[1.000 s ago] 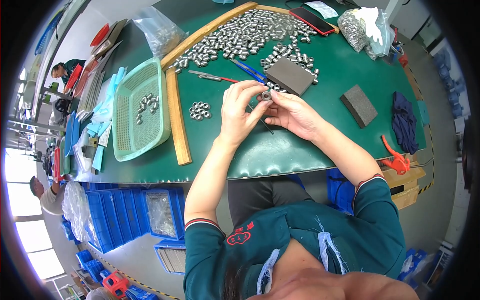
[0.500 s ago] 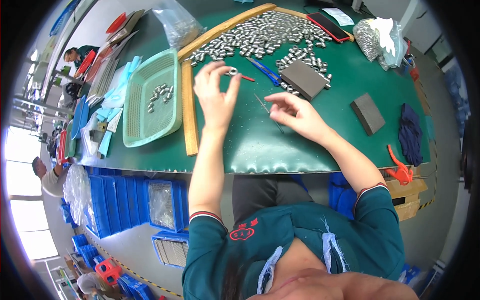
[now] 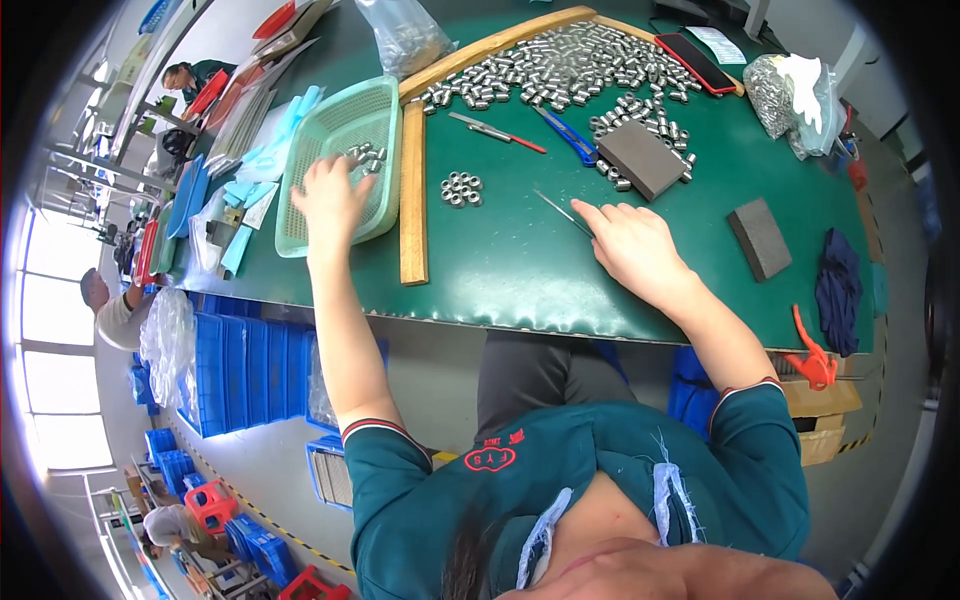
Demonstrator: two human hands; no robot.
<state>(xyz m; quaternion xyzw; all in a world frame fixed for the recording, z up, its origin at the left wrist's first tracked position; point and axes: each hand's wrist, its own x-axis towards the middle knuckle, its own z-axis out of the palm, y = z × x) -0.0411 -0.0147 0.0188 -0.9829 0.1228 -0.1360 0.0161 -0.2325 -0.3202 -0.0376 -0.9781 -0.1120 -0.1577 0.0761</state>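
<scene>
1. Left hand point(image 3: 333, 200): over the pale green perforated plastic basket point(image 3: 290, 225); fingers spread wide, grip on nothing visible.
2. Small silver metal sleeves point(image 3: 370, 158): loose group inside the basket, just beyond the left hand's fingertips.
3. Right hand point(image 3: 640, 255): low over the bench point(image 3: 520, 270), palm down, fingers partly curled at the near end of a thin dark metal rod point(image 3: 562, 212); can't tell if gripped or just touched.
4. Short silver metal rings point(image 3: 461, 188): tight cluster on the bench, right of the straight wooden strip point(image 3: 413, 195).
5. Blue-handled cutter point(image 3: 567, 135): between a red-handled metal tool point(image 3: 497, 132) and a flat grey-brown rectangular block point(image 3: 642, 160).
</scene>
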